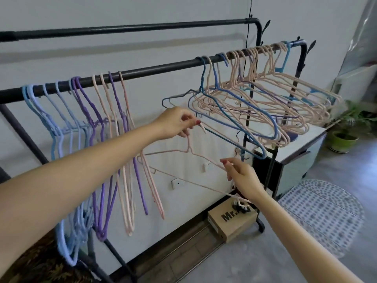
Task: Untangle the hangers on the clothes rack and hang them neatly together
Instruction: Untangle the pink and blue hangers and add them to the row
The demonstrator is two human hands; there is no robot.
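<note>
Rack front rail (163,69) runs left to right, rising toward the right; rear rail (130,29) sits behind and above it, close to the wall (142,9). Sorted hangers (81,123) hang in a row on the rail's left part. Tangled hangers (263,99) are bunched on its right part, spilling over the counter (310,144) that stands behind the rack's right end. Loose hanger (183,154) is off the rail, below the gap between the two groups: left hand (179,123) at its hook, right hand (242,176) at its right shoulder. Box (232,223) on the floor under the right hand. Mat (326,217) right of the box. Potted plant (344,137) on the floor, right of the counter.
</note>
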